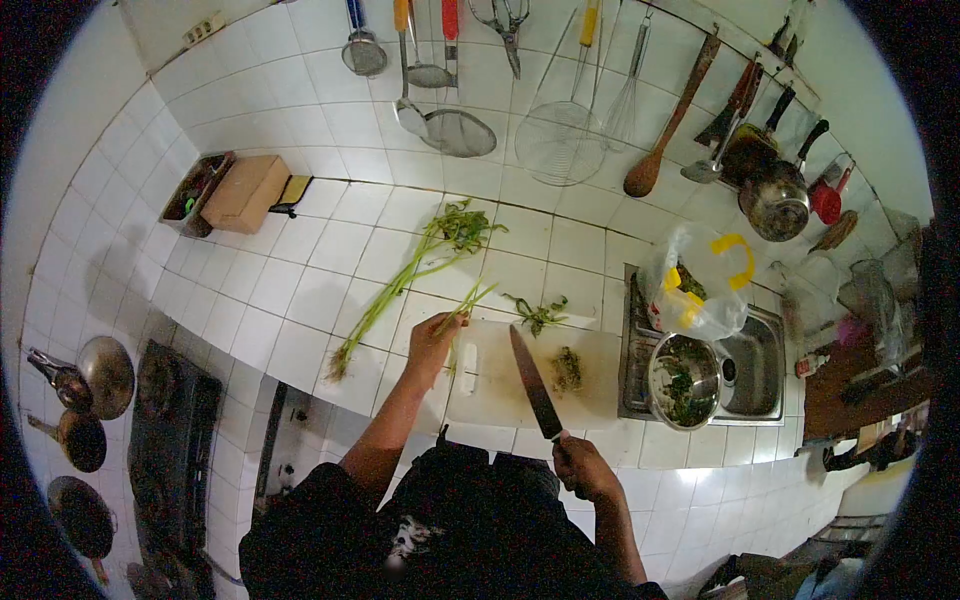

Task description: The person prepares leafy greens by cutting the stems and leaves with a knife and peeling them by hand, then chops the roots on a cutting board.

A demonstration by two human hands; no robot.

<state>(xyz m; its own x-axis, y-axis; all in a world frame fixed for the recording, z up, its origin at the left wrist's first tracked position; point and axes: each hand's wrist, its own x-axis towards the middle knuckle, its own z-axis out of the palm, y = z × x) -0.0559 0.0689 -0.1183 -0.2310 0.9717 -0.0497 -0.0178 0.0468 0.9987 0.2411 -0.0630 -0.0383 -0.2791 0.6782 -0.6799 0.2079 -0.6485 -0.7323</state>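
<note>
My left hand is closed around a few green stalks at the upper left corner of the white cutting board. In my right hand is the handle of a large kitchen knife, its blade slanting up and left over the board. A small heap of chopped greens lies on the board, right of the blade. Some loose leaves rest at the board's far edge. Beyond my left hand, a bunch of long-stemmed greens with roots lies on the tiles.
At right, a steel bowl with cut greens stands at the sink, beside a plastic bag with yellow handles. A cardboard box sits far left. Utensils, including a wooden spoon, hang on the wall. A stove is lower left.
</note>
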